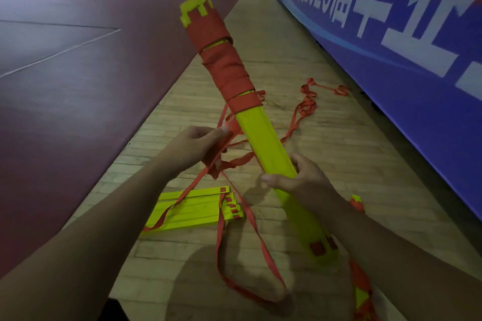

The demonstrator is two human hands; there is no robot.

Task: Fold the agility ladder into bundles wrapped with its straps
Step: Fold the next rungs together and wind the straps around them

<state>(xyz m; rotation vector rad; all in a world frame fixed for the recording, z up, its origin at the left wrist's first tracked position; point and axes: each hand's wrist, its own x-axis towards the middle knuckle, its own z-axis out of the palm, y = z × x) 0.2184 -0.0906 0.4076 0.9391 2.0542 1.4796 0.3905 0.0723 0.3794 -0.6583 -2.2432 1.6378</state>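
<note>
Two stacks of yellow rungs show, and only one is under way. The bundle [260,133] held up in the air has its upper half wound in orange strap [224,60], while its lower half is bare yellow — roughly half wrapped, by my judgement. The second stack [198,211] lies flat on the wooden floor [339,164] at 6 o'clock from the left hand, with no strap wound around it. A tangle of loose strap [307,104] trails across the floor toward 2 o'clock, near the blue banner [391,34]. The winding has yet to be carried down and secured, and the floor stack is wholly left to do.

The right hand [300,177] is curled around the bundle's bare lower middle, thumb across the front, holding it tilted with the wrapped end toward 11 o'clock. The left hand [198,148], at 9 o'clock just beside the bundle, has its fingers closed on a gathered length of strap that runs up toward the lowest turn — seemingly set for another pass.
</note>
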